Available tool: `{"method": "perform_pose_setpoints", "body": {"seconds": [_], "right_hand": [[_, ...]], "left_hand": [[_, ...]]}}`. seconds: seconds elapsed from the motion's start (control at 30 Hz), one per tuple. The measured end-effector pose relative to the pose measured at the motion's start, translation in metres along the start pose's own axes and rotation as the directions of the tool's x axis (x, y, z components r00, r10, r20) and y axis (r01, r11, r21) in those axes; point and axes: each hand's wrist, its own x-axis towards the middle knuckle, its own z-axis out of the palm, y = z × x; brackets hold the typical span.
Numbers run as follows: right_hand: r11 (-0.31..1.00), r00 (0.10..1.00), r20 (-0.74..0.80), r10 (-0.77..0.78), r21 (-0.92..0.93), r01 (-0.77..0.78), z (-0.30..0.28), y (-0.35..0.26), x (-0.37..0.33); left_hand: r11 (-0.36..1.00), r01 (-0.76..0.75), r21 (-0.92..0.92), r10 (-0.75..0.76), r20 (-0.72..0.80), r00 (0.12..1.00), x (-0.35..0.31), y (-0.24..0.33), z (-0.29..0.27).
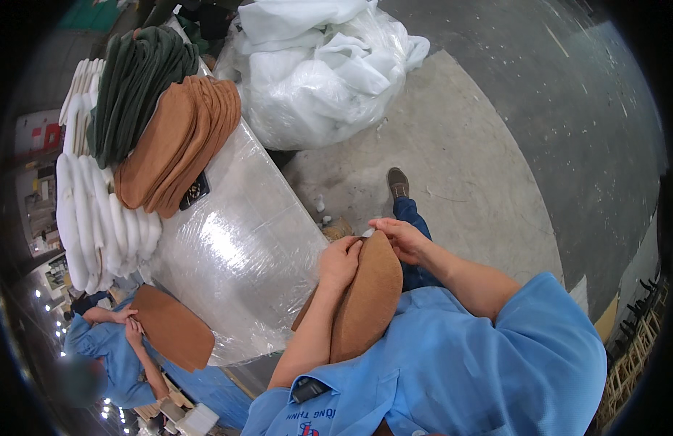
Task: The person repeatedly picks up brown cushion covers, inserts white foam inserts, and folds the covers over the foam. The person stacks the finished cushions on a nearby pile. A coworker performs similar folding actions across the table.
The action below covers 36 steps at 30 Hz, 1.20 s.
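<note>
A brown fabric cover (pixel 369 298), long and pointed at its upper end, lies against my front with part of it behind my left forearm. My left hand (pixel 339 263) is closed on its left edge near the tip. My right hand (pixel 402 238) pinches the tip from the other side. Between the two hands a small white bit (pixel 368 232) pokes out at the edge; I cannot tell whether it is padding or a label. The inside of the cover is hidden.
A plastic-wrapped table (pixel 242 240) stands to my left. On it are brown covers (pixel 180 142), green covers (pixel 136 87), white pads (pixel 96 218) and a dark phone-like object (pixel 196 191). A big bag of white padding (pixel 314 80) sits ahead. A co-worker holds a brown panel (pixel 173 327).
</note>
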Motion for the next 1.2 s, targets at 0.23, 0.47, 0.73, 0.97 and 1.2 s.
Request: {"method": "perform_pose_setpoints", "body": {"seconds": [0.23, 0.47, 0.73, 0.97, 1.2], "right_hand": [[0.993, 0.988, 0.111, -0.104, 0.058, 0.098, -0.021, 0.013, 0.006], [0.968, 0.968, 0.058, -0.245, -0.039, 0.248, -0.022, 0.015, -0.008], [0.992, 0.981, 0.147, -0.126, 0.005, 0.126, -0.037, 0.023, -0.019], [0.998, 0.983, 0.177, 0.049, -0.051, -0.041, -0.027, 0.021, -0.017], [0.981, 0.996, 0.067, 0.05, -0.191, -0.036, -0.018, 0.012, -0.014]], "left_hand": [[0.978, -0.198, 0.062, 0.208, -0.281, 0.937, -0.019, 0.017, 0.016], [0.933, -0.353, -0.064, 0.321, -0.292, 0.901, -0.024, 0.014, 0.021], [0.839, 0.005, -0.544, 0.101, 0.166, 0.981, -0.01, -0.008, 0.029], [0.782, 0.295, -0.55, -0.044, 0.423, 0.905, -0.003, -0.015, 0.024], [0.914, 0.201, -0.352, -0.087, 0.314, 0.945, -0.001, -0.017, 0.028]]}}
